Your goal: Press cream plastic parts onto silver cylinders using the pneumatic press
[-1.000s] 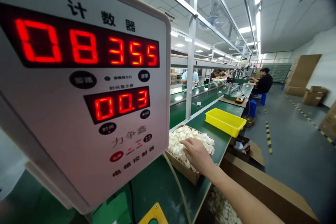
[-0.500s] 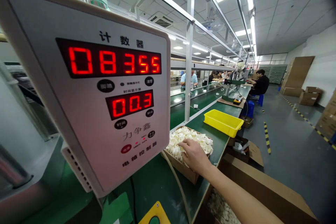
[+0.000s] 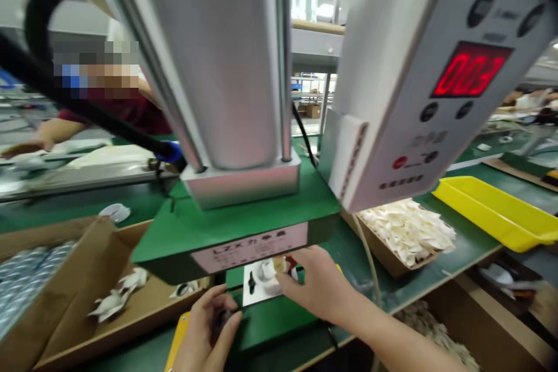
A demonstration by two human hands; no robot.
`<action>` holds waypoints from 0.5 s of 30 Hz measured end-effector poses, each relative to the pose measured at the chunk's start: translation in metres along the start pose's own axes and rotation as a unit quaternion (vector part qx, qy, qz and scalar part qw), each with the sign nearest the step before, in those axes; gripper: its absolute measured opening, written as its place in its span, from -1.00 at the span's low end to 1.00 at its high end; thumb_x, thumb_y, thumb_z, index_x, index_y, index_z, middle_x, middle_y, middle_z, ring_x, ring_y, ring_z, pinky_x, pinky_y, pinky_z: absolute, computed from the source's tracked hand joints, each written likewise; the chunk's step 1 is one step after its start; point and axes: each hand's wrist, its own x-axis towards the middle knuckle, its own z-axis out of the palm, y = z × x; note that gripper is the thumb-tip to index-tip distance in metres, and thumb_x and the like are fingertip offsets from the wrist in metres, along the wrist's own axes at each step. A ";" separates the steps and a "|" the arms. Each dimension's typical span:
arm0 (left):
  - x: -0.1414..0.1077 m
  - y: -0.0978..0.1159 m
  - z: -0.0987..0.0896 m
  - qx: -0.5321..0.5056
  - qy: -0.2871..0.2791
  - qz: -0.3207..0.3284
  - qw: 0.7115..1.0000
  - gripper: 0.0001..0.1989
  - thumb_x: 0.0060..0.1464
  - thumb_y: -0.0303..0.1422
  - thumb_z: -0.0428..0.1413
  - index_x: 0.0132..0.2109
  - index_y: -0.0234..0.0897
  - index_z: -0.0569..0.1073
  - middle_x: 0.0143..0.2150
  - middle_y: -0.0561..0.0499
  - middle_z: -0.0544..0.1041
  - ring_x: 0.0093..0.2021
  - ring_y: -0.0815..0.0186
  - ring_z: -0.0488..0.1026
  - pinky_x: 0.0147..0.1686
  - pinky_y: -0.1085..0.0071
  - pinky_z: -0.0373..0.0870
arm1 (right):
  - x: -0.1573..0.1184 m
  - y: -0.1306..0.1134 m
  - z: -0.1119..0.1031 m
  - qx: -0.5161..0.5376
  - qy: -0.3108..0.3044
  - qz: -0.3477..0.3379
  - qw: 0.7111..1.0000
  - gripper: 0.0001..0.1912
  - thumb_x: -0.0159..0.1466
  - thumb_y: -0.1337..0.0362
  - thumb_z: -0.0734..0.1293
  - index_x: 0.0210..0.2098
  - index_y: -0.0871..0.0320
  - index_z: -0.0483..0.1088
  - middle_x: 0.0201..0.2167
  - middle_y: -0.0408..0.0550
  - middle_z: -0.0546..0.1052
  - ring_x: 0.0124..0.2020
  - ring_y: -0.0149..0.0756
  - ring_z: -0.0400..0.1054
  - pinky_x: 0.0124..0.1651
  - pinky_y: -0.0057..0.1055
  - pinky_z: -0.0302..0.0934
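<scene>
A green bench press (image 3: 235, 215) with a thick silver cylinder (image 3: 209, 58) stands before me. On its lower base lies a white plate (image 3: 257, 296) that bears round white plastic parts (image 3: 267, 272). My right hand (image 3: 316, 282) reaches in under the press head, thumb and fingers closed on a small cream-coloured part (image 3: 280, 264) right at the white parts. My left hand (image 3: 213, 325) is at the front left of the base, its fingers curled together; what lies inside them is dark and I cannot make it out.
A counter box (image 3: 436, 116) with red digits stands to the right. Behind it are a carton of cream pieces (image 3: 410, 232) and a yellow tray (image 3: 497, 209). An open carton (image 3: 78, 325) holds loose white parts at left. Across the bench is another person (image 3: 126, 107).
My view has swung left from the counter box to the press. My right hand has moved from the carton of cream pieces to the white plate. My left hand has come into view.
</scene>
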 end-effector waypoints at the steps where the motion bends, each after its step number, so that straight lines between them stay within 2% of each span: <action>1: -0.001 0.000 0.000 -0.003 -0.015 -0.017 1.000 -0.51 0.05 -0.07 0.09 0.03 -0.24 0.24 -0.25 -0.01 0.49 -0.19 0.24 0.48 -0.15 0.32 0.44 | 0.006 -0.004 0.009 -0.032 -0.012 -0.010 0.999 -0.77 0.13 0.35 0.28 -0.21 0.06 0.46 -0.36 -0.14 0.47 -0.30 -0.39 0.34 -0.18 -0.49 0.22; 3: -0.002 0.004 0.000 0.008 -0.034 -0.050 0.998 -0.51 0.04 -0.04 0.09 0.01 -0.25 0.28 -0.24 -0.03 0.51 -0.20 0.21 0.49 -0.15 0.30 0.44 | 0.015 -0.009 0.018 -0.092 -0.032 -0.032 0.995 -0.82 0.14 0.35 0.26 -0.26 0.08 0.44 -0.34 -0.12 0.50 -0.27 -0.33 0.34 -0.15 -0.44 0.18; 5: -0.003 0.009 -0.001 0.024 -0.043 -0.070 0.996 -0.53 0.02 -0.01 0.09 -0.04 -0.25 0.35 -0.21 -0.06 0.53 -0.18 0.17 0.50 -0.12 0.26 0.42 | 0.019 -0.009 0.019 -0.129 -0.040 -0.042 0.990 -0.85 0.15 0.34 0.25 -0.30 0.10 0.41 -0.34 -0.11 0.51 -0.27 -0.31 0.34 -0.16 -0.42 0.15; 11: -0.004 0.012 -0.004 0.048 -0.059 -0.082 0.994 -0.59 0.01 0.01 0.09 -0.13 -0.20 0.44 -0.17 -0.04 0.55 -0.15 0.16 0.49 -0.10 0.26 0.39 | 0.016 -0.004 0.011 -0.196 -0.051 -0.054 0.978 -0.91 0.18 0.32 0.24 -0.44 0.12 0.37 -0.41 -0.12 0.49 -0.32 -0.33 0.32 -0.25 -0.42 0.08; 15: -0.006 0.010 -0.002 0.043 -0.048 -0.084 0.994 -0.60 0.02 0.00 0.08 -0.13 -0.18 0.45 -0.16 -0.02 0.55 -0.15 0.16 0.50 -0.11 0.27 0.40 | 0.015 -0.003 0.017 -0.221 -0.076 -0.116 0.965 -0.83 0.25 0.39 0.20 -0.42 0.11 0.38 -0.48 -0.16 0.46 -0.42 -0.40 0.30 -0.30 -0.45 0.10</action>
